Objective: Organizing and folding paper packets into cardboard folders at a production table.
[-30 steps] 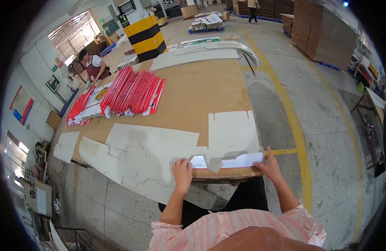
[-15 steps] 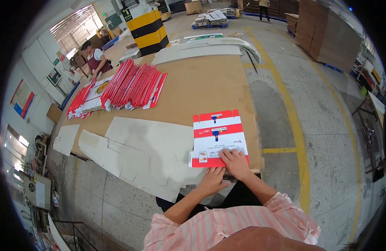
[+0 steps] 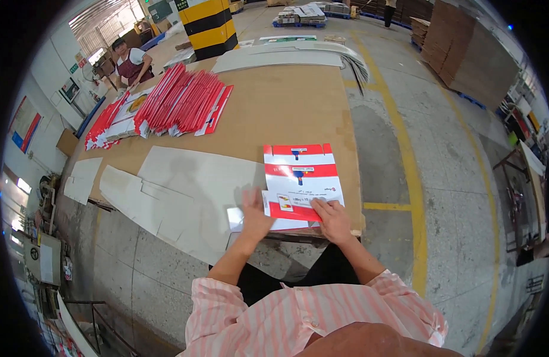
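A flat red and white printed carton [image 3: 304, 184] lies near the table's front right corner. My right hand [image 3: 334, 220] rests on its near right part, fingers laid over the printed face. My left hand [image 3: 255, 219] is beside the carton's left edge, its stretched fingers blurred by motion. A glossy white flap [image 3: 236, 219] shows by the left hand, and a pale strip runs under the carton's near edge. Whether this belongs to the same carton I cannot tell. Large whitish cardboard sheets [image 3: 197, 184] lie to the left of both hands.
A leaning row of folded red and white cartons [image 3: 185, 101] is at the brown table's [image 3: 286, 107] far left. Beyond it a person in an apron [image 3: 131, 64] faces the table. A striped pillar [image 3: 208, 30] rises behind; stacked brown cardboard [image 3: 464, 47] stands far right.
My left hand has moved left and away from the carton's near edge. The glossy white flap now shows there. The right hand stays on the carton. The person opposite has straightened up.
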Tool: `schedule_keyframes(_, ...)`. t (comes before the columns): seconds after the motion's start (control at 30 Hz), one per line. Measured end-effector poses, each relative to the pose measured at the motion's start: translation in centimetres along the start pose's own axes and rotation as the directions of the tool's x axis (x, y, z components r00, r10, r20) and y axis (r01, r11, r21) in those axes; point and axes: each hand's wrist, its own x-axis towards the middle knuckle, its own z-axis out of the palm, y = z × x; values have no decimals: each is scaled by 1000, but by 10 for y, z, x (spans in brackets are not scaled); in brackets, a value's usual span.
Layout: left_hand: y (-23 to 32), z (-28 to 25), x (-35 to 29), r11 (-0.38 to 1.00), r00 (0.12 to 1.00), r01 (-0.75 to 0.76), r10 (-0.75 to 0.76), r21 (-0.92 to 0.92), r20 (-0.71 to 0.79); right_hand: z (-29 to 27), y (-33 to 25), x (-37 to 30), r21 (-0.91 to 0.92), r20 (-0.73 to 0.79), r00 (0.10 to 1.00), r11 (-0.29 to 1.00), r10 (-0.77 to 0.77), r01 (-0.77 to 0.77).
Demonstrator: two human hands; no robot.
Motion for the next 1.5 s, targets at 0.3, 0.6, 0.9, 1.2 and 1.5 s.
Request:
schedule_keyframes(0.3,-56,-36,-61,815,784,579,-551,-16,287,-3,2,-1,-144,83,996,989,-20,32)
schedule_keyframes(0.6,-65,-73,-82,997,979,-7,23,-80,201,6,0,-4,-176,177,984,984,22,10)
schedule_keyframes(0.9,-139,-104,-64,951,920,309,-291,-29,264,3,11,3,-158,204,979,987,-7,40)
schedule_keyframes(1.2,-93,-67,-88,283,382,923,-760,-262,526,4,6,-4,-125,116,993,992,20,-6)
schedule_keyframes(1.5,-68,-51,-58,598,838,410,-545,-688,25,-15,2,12,-155,267,964,987,-4,47)
